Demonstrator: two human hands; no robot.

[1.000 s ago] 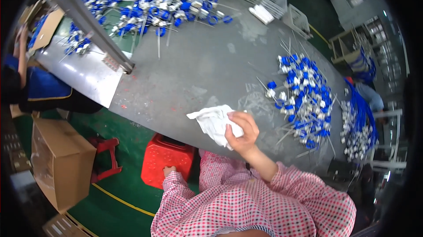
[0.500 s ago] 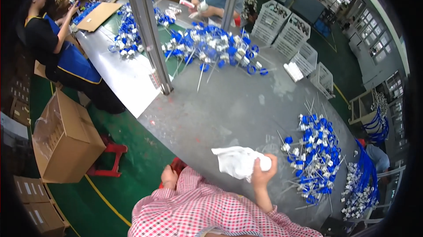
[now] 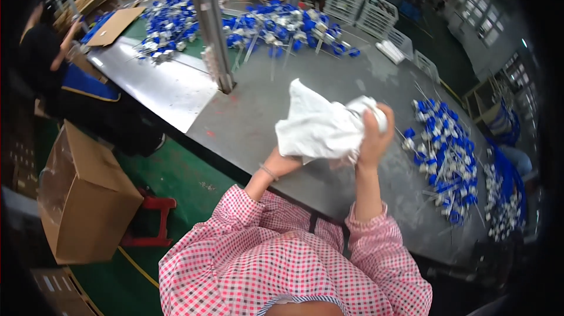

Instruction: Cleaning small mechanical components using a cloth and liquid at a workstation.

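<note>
Clearly, the white cloth is between the person's two hands, over the near part of the grey table. The right hand is closed on the right end of the cloth — it grips a bunched portion, and some of this portion shows above the thumb. From this grip the cloth spreads loosely toward the left, with one corner pointing away from the person and many folds in its surface.

The left hand is at the lower left edge of the cloth, which covers its fingers. Therefore I cannot tell whether this hand is open or closed, nor whether it holds the cloth from below. A thin bracelet is on the left wrist.

To the right of the right hand, and apart from it, lies a heap of blue wire coils with white pieces. A larger blue-and-white heap lies farther across the table — beside the metal post and well apart from both hands.
</note>
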